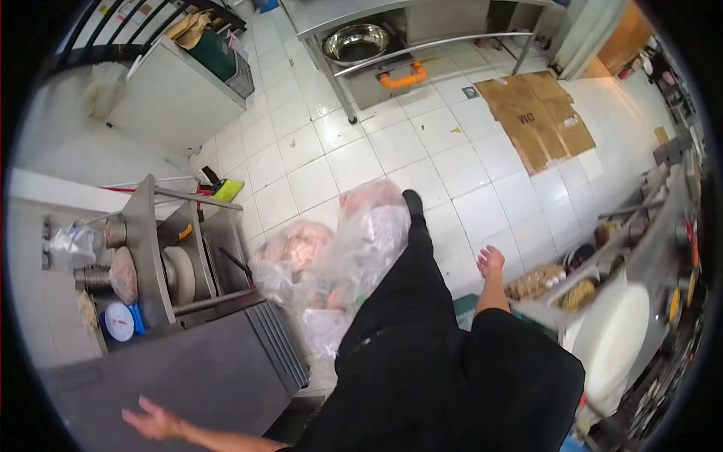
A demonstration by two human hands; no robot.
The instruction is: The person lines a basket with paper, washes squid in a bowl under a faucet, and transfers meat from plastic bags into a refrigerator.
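My left hand (156,420) reaches out low at the left, fingers spread and holding nothing, over the flat dark grey top (203,369) of a unit. On the other side, my right hand (491,261) hangs in the air above the white tiled floor (482,215), fingers loosely apart with nothing in them. Large clear plastic bags (369,233) lie on the floor beside my outstretched leg. Pinkish contents show through another bag (301,245) right next to them. My dark shoe (413,202) is close against the bags.
A steel table (437,22) stands ahead, a metal bowl (355,44) on its lower level near an orange pipe (403,76). Flattened cardboard (535,120) lies on the floor. At left are a metal shelf (154,248) and a blue scale (120,322); a white round board (616,339) is at right.
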